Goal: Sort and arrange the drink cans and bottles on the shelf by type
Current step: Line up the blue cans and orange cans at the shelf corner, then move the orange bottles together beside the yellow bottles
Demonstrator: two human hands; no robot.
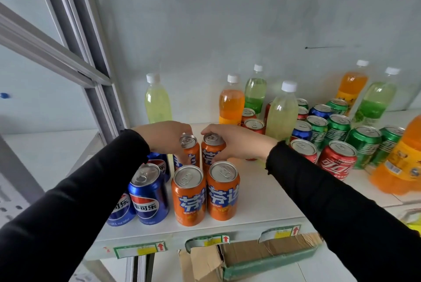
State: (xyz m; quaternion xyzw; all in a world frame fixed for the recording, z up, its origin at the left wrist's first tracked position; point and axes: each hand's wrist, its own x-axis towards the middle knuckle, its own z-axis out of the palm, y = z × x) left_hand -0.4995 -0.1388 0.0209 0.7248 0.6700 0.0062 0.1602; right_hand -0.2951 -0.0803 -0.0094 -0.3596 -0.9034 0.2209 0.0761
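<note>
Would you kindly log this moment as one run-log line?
left hand: grips rear-left orange can | right hand: grips rear-right orange can | front orange pair, blue cans: standing

white shelf (262, 204), upright drink cans (189, 195), capped bottles (282, 113)

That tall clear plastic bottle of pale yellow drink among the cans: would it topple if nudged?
Probably, if nudged high. The tall clear plastic bottle of pale yellow drink is slim and stands well above the red cans beside it. It looks full, so likely heavy. Its smooth wall may be slippery.

Long black sleeves (91, 190), frilled cuffs.
</note>
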